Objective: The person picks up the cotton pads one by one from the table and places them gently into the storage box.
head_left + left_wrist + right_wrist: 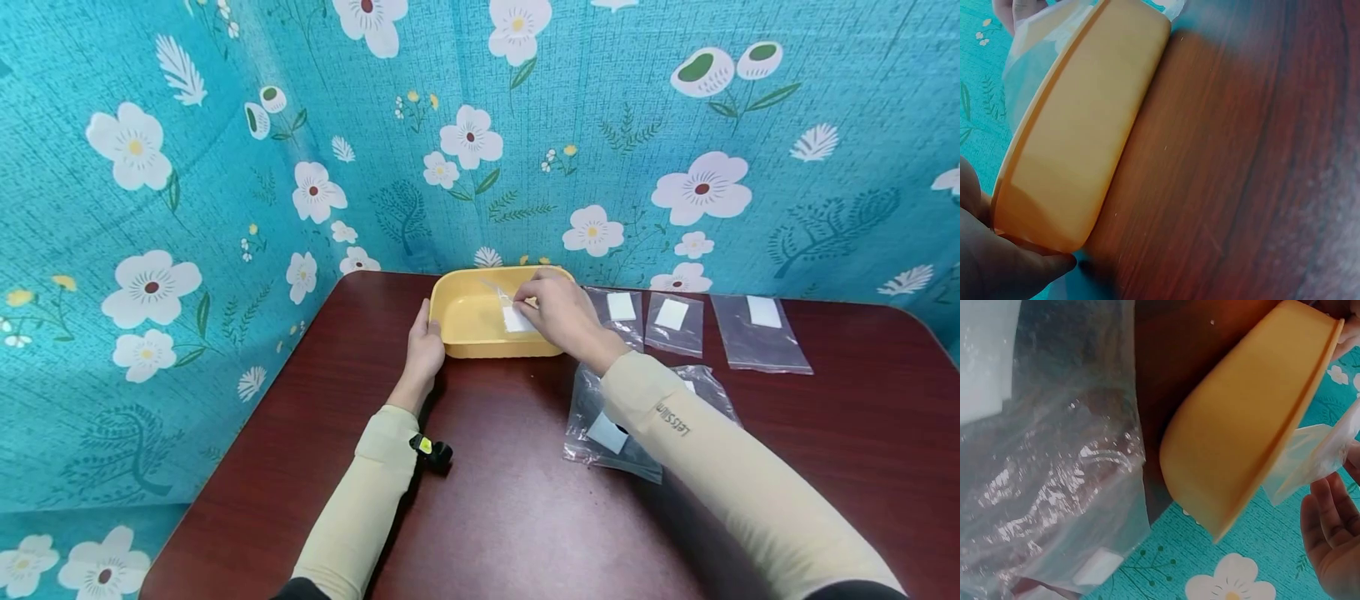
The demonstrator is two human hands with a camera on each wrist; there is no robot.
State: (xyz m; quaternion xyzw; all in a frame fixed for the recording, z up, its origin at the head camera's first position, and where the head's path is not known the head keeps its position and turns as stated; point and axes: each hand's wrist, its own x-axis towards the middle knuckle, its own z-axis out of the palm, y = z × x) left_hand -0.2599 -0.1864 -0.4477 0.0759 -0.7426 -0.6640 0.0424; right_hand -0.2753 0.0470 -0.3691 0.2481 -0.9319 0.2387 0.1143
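Observation:
A yellow plastic tub [491,348] stands near the far edge of the table. At its left end my left hand [425,354] grips the wall; the left wrist view shows the thumb [1054,263] along the outside of the tub [1079,131]. Over the tub's opening, my right hand [564,315] pinches a clear plastic bag with a white label [517,318]. In the right wrist view this bag [1307,456] hangs from the fingers beside the tub's rim. I cannot tell what, if anything, is inside it.
Right of the tub lie several clear zip bags with white labels, among them a middle bag [675,342] and a rightmost bag [765,354]. A larger clear bag [581,437] lies nearer, partly under the right forearm. A flowered blue curtain [480,225] hangs behind the table.

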